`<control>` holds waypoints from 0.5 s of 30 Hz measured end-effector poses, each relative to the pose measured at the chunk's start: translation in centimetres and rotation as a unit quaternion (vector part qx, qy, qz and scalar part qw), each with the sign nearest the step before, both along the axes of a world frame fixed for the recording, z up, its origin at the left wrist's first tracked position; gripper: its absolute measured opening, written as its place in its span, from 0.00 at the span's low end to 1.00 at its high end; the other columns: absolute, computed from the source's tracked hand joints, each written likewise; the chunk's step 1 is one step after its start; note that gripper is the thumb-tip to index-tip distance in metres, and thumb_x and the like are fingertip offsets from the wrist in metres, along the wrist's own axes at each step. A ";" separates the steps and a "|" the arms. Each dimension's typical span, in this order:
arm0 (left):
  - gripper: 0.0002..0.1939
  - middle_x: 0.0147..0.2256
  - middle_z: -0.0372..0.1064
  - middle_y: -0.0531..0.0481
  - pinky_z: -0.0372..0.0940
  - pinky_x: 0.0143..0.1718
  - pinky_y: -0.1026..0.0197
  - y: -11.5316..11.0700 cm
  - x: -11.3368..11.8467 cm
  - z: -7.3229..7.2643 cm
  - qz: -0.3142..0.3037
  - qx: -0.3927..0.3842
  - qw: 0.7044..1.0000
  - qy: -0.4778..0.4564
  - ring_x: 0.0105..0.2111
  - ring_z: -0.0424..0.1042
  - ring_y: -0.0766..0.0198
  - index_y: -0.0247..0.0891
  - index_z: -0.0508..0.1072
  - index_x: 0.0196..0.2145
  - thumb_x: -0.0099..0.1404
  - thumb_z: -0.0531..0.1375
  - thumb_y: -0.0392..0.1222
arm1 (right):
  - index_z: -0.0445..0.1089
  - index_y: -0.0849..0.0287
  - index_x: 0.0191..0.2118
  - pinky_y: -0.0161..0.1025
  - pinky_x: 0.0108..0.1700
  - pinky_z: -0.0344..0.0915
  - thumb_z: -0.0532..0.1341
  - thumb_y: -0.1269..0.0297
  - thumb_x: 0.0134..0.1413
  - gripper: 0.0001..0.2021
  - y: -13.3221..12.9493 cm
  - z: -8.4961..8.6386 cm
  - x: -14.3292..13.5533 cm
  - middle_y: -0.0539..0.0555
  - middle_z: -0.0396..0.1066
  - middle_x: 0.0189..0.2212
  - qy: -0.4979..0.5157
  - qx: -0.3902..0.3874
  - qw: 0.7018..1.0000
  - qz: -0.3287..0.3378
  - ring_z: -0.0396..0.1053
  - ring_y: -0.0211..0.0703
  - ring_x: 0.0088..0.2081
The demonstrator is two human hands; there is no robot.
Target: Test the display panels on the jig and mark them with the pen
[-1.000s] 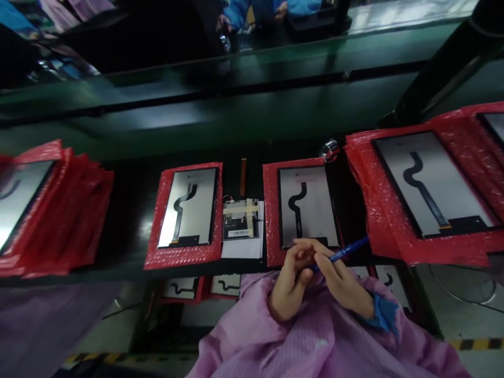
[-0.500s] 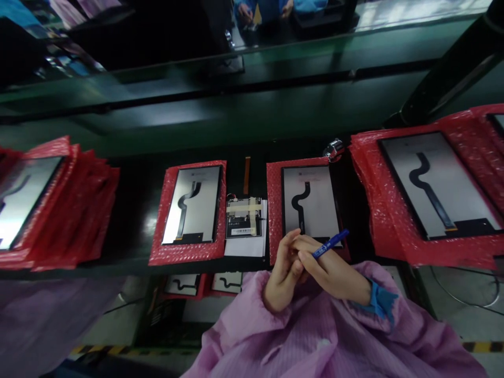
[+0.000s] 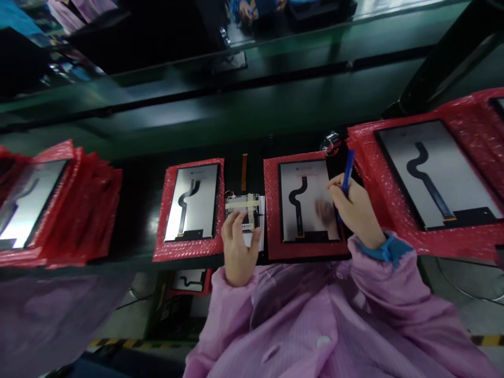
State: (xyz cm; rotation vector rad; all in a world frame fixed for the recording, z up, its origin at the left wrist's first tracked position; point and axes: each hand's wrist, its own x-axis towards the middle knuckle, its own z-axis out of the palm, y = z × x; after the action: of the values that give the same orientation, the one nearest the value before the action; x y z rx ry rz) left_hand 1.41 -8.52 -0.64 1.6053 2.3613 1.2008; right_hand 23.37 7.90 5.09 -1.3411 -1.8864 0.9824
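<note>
My right hand (image 3: 357, 212) grips a blue pen (image 3: 348, 170), held upright beside the right edge of a display panel (image 3: 289, 212). That panel lies on a red bubble-wrap sheet (image 3: 272, 205), a curved black flex cable on its silvery back, which mirrors my hand. With fingers apart, my left hand (image 3: 239, 249) rests over the lower part of a small black module (image 3: 232, 202) crossed by pale tape strips. Whether its fingertips press on the module, I cannot tell. White paper (image 3: 262, 210) shows under the module. Left of it, another display panel (image 3: 191, 205) lies on red bubble wrap.
Stacks of red bubble wrap (image 3: 96, 205) stand at the left and right, the right one topped by a panel (image 3: 444, 173). An orange flex strip (image 3: 244, 170) and a shiny metal object (image 3: 331, 143) lie farther back. Another person's hand (image 3: 247, 10) shows across the bench.
My hands, together over the right panel before, have parted. The left moved leftward onto the module; the right moved to the panel's right edge, turning the pen upright.
</note>
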 end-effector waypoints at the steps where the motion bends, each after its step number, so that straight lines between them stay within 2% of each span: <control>1: 0.27 0.62 0.61 0.31 0.56 0.65 0.38 -0.4 -1.3 -0.8 0.014 -0.037 0.998 0.051 0.65 0.59 0.43 0.35 0.69 0.57 0.71 0.56 0.59 | 0.67 0.59 0.38 0.36 0.29 0.55 0.55 0.64 0.60 0.06 1.0 -0.4 0.2 0.49 0.64 0.24 -0.080 0.034 0.995 -0.045 0.61 0.39 0.24; 2: 0.29 0.63 0.59 0.29 0.54 0.66 0.36 -0.7 -2.3 -1.7 0.017 -0.069 0.994 0.084 0.67 0.56 0.41 0.34 0.68 0.59 0.71 0.55 0.60 | 0.67 0.60 0.40 0.37 0.30 0.55 0.57 0.65 0.59 0.06 1.9 -0.9 0.3 0.52 0.66 0.26 -0.159 0.059 0.983 -0.072 0.63 0.41 0.25; 4: 0.32 0.65 0.56 0.26 0.54 0.66 0.34 -1.3 -3.2 -3.1 0.012 -0.105 0.987 0.121 0.68 0.54 0.39 0.32 0.65 0.62 0.71 0.54 0.60 | 0.68 0.62 0.45 0.39 0.31 0.56 0.57 0.65 0.61 0.09 3.2 -1.6 0.3 0.57 0.70 0.29 -0.288 0.073 0.951 -0.084 0.67 0.47 0.28; 6: 0.33 0.66 0.56 0.26 0.54 0.66 0.34 -1.6 -3.0 -4.0 0.012 -0.109 0.984 0.138 0.69 0.53 0.40 0.32 0.62 0.64 0.72 0.53 0.59 | 0.67 0.65 0.49 0.40 0.31 0.59 0.57 0.64 0.63 0.12 3.9 -1.8 0.1 0.62 0.72 0.33 -0.359 0.075 0.928 -0.065 0.71 0.54 0.33; 8: 0.33 0.66 0.55 0.26 0.54 0.66 0.34 -1.8 -2.1 -4.3 0.018 -0.106 0.983 0.146 0.69 0.52 0.39 0.31 0.61 0.65 0.72 0.53 0.57 | 0.66 0.68 0.53 0.43 0.34 0.64 0.59 0.64 0.63 0.16 4.1 -1.7 -0.2 0.68 0.73 0.42 -0.390 0.103 0.914 -0.046 0.72 0.60 0.42; 11: 0.32 0.65 0.55 0.25 0.56 0.66 0.35 -1.5 -1.2 -3.6 0.016 -0.123 0.981 0.147 0.68 0.53 0.38 0.29 0.62 0.64 0.73 0.53 0.57 | 0.65 0.72 0.56 0.48 0.43 0.69 0.60 0.65 0.63 0.20 3.8 -0.9 -1.2 0.71 0.69 0.50 -0.398 0.183 0.899 0.016 0.68 0.64 0.52; 13: 0.31 0.63 0.58 0.26 0.57 0.65 0.36 -0.6 -1.6 -2.4 0.014 -0.129 0.981 0.141 0.67 0.56 0.38 0.30 0.66 0.61 0.72 0.53 0.58 | 0.65 0.71 0.57 0.50 0.48 0.69 0.59 0.63 0.64 0.20 3.6 -0.5 -2.2 0.69 0.70 0.51 -0.380 0.210 0.894 0.111 0.68 0.62 0.53; 15: 0.29 0.60 0.62 0.29 0.59 0.63 0.38 1.2 -2.7 -0.8 0.019 -0.118 0.984 0.130 0.63 0.61 0.40 0.32 0.69 0.57 0.72 0.53 0.58 | 0.65 0.71 0.59 0.51 0.54 0.69 0.60 0.60 0.65 0.23 3.3 -0.4 -3.5 0.68 0.70 0.53 -0.363 0.202 0.887 0.201 0.67 0.61 0.56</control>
State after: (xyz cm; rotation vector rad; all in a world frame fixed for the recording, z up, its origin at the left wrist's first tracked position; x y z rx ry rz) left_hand -1.27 -7.35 -1.42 1.7314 2.5799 0.7176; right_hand 19.84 11.21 4.67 -1.1615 -2.8211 0.1922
